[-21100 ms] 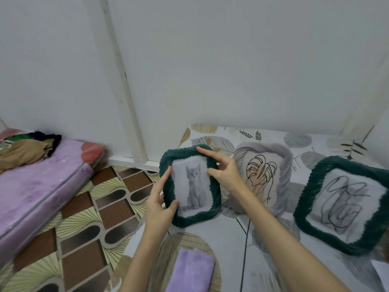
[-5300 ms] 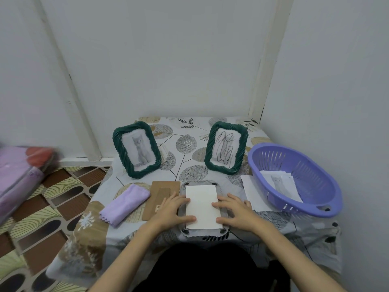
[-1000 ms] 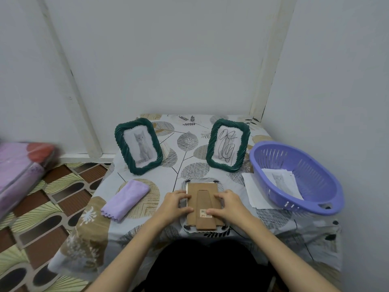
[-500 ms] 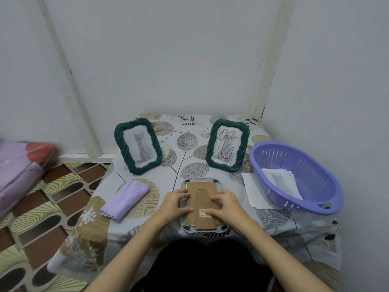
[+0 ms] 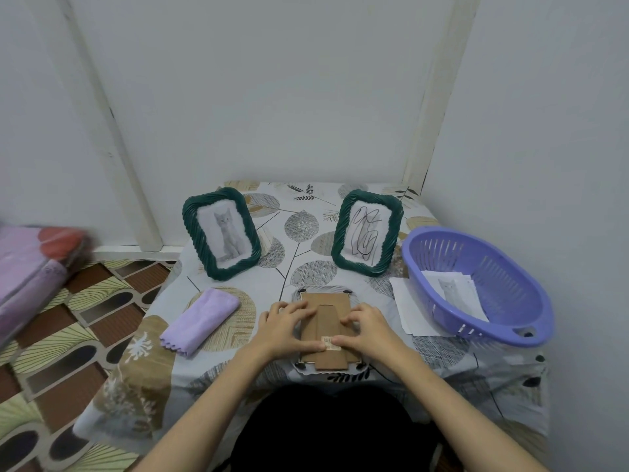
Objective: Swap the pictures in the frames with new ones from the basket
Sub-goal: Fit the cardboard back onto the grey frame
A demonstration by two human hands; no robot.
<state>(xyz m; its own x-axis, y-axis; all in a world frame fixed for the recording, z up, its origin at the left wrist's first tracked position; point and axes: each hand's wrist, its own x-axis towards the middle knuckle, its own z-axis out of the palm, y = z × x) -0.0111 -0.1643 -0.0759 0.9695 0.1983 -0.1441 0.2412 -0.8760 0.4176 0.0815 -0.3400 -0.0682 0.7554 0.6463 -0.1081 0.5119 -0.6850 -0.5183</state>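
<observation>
Both my hands lay on the cardboard backing board (image 5: pixel 328 323) of the grey frame (image 5: pixel 308 291), which was face down on the tabletop (image 5: pixel 296 233) right in front of me. My left hand (image 5: pixel 284 327) pressed along the board's left edge, fingers fairly flat and holding nothing. My right hand (image 5: pixel 366 327) pressed on the right edge, fingers lightly bent, its thumb by the barcode sticker (image 5: pixel 331 344). Whether the little corner clips were turned in, I could not tell.

I judged this frame nearly finished: the backing was seated, and what remained was to secure it and stand it up. Which picture lay under the board was hidden.

Beyond my left hand stood a green frame (image 5: pixel 221 233) showing a grey kitten, so that one looked done. Beyond my right hand the other green frame (image 5: pixel 367 231) showed a black scribble drawing and probably awaited its swap. Further out to the right of my right hand sat the purple basket (image 5: pixel 503 321) with kitten prints (image 5: pixel 454 294) inside, and loose white sheets (image 5: pixel 406 306) lay between the basket and my hand. A folded lilac cloth (image 5: pixel 200 320) rested to the left of my left hand.
</observation>
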